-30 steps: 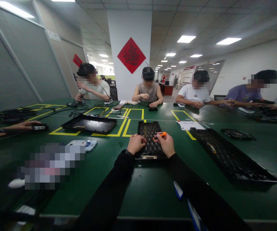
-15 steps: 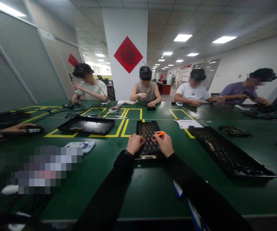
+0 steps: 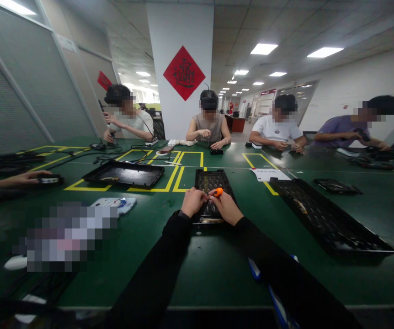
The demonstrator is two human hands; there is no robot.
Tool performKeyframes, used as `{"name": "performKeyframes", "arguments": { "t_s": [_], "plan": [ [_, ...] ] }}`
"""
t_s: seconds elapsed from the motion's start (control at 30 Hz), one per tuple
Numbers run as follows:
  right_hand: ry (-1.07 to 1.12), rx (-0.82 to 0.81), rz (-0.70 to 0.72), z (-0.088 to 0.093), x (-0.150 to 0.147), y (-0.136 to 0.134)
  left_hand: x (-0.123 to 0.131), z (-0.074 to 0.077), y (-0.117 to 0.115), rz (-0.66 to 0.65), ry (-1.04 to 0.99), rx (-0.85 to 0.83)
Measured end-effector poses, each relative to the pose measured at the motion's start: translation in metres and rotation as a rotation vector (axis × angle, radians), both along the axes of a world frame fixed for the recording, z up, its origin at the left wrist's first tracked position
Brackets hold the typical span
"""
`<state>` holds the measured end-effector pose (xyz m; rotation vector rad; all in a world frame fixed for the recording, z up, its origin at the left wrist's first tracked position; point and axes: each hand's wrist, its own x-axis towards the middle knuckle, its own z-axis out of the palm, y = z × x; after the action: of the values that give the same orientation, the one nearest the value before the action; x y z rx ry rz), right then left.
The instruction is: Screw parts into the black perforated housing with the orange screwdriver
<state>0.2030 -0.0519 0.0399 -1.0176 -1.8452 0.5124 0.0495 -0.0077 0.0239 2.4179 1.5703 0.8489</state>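
A black plastic casing (image 3: 212, 179) with rows of small light-coloured marks inside lies in front of me on the green table. My left hand (image 3: 194, 202) rests over its left side, fingertips pinched together; whatever they hold is too small to make out. From the right, my right hand (image 3: 227, 208) reaches over the casing, closed around a small orange-handled tool (image 3: 218, 192). Only the handle's end shows clearly, and the tool's tip is hidden by the fingers. Both sets of fingertips nearly meet above the middle of the casing. A pale strip (image 3: 211, 220) lies along the casing's near edge.
A long black casing (image 3: 334, 219) lies to the right, a smaller black part (image 3: 337, 186) behind it. Another black tray (image 3: 123, 174) is at the left, beyond a plastic packet (image 3: 128, 205). White paper (image 3: 268, 175) lies ahead. Several people sit around the table.
My right hand has moved left, bringing the orange-handled tool close to my left fingertips. My left hand stays over the casing. The view has shifted slightly.
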Motion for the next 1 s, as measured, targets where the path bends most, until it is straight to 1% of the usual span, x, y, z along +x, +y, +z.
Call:
{"name": "performKeyframes", "arguments": {
  "t_s": [0.13, 0.4, 0.5, 0.57, 0.67, 0.8, 0.87, 1.0],
  "plan": [
    [0.101, -0.059, 0.01, -0.004, 0.004, 0.005, 0.001, 0.0, -0.001, 0.019, -0.045, -0.014],
    [0.116, -0.061, 0.043, -0.002, 0.004, 0.005, 0.002, -0.004, 0.001, 0.027, -0.151, 0.016],
    [0.162, -0.073, 0.056, -0.004, 0.004, 0.006, 0.0, -0.006, 0.004, 0.007, -0.245, 0.022],
    [0.222, -0.106, 0.061, -0.005, 0.005, 0.006, -0.002, -0.006, 0.006, 0.013, -0.349, 0.063],
    [0.303, -0.15, 0.047, -0.005, 0.007, 0.006, -0.008, -0.008, 0.01, 0.106, -0.535, 0.131],
    [0.339, -0.15, 0.048, -0.004, 0.009, 0.005, -0.013, -0.012, 0.016, 0.221, -0.713, 0.1],
    [0.335, -0.151, 0.05, -0.006, 0.008, 0.005, -0.013, -0.015, 0.018, 0.244, -0.723, 0.065],
    [0.301, -0.151, 0.045, -0.01, 0.008, 0.008, -0.011, -0.021, 0.02, 0.246, -0.642, 0.019]
  ]
}}
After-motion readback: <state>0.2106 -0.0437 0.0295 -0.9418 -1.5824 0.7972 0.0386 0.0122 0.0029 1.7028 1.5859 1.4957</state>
